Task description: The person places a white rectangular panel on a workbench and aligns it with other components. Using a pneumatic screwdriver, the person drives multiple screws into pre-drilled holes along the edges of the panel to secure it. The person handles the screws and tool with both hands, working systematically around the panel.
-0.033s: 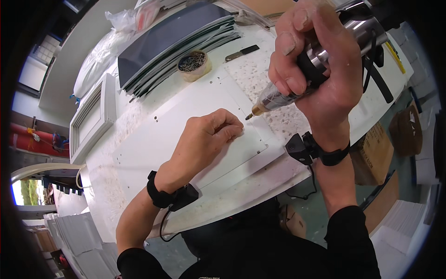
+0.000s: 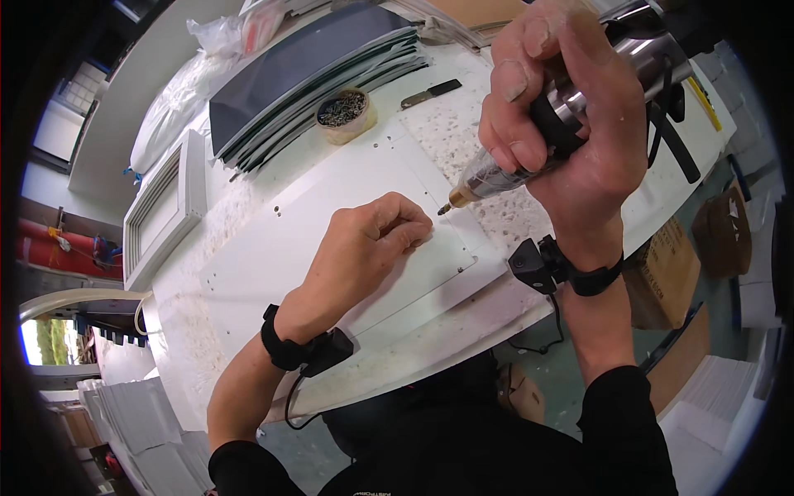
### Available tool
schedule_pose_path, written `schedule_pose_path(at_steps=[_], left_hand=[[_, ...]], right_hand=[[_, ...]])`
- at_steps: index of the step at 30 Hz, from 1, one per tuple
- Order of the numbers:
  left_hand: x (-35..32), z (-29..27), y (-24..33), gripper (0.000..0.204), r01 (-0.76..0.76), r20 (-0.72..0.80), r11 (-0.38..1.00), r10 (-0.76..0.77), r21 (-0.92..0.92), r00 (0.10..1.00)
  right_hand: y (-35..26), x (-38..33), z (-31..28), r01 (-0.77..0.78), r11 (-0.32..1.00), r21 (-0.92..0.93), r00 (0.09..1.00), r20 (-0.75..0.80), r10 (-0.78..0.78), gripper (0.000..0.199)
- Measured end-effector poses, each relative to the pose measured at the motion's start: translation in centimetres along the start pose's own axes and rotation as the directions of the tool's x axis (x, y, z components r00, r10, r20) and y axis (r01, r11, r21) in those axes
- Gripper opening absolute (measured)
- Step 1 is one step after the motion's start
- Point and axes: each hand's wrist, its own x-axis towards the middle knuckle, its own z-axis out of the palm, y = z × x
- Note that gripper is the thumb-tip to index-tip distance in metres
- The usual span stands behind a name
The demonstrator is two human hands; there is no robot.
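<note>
My right hand point(image 2: 608, 169) is wrapped round a silver and black power screwdriver point(image 2: 496, 175). Its brass-coloured nose and dark bit point down to the left, at the edge area of a flat white panel point(image 2: 331, 194). The bit tip is close to the fingertips of my left hand point(image 2: 356, 248); whether it touches the panel I cannot tell. My left hand rests on the panel with thumb and fingers pinched together, and anything between them is hidden. Small screws or holes show in pairs near the panel's edges.
Beyond the panel stands a round tub of screws point(image 2: 346, 116), beside a stack of dark grey sheets point(image 2: 306, 78). A black-handled knife point(image 2: 432, 94) lies to its right. At the left is a white louvred frame point(image 2: 165, 211). A cardboard box point(image 2: 662, 273) stands below the table at right.
</note>
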Motion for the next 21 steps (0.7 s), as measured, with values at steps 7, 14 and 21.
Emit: schedule_pose_path(at_steps=[7,14,21], left_hand=[[-1.6,0.7,-0.1,0.012,0.092,0.021,0.949,-0.09,-0.303,0.996],[-2.6,0.9,-2.0,0.013,0.126,0.063,0.78,-0.11,-0.613,0.992],[-2.9,1.1,-2.2,0.021,0.106,0.066,0.696,-0.085,-0.71,0.994]], right_hand=[[1.0,-0.4,-0.6,0.129,0.992,-0.007,0.991,0.048,-0.129,0.042],[0.9,-0.5,-0.1,0.16,0.983,0.092,0.985,0.05,-0.165,0.037],[2.0,-0.3,-1.2,0.123,0.974,0.19,0.99,0.045,-0.134,0.033]])
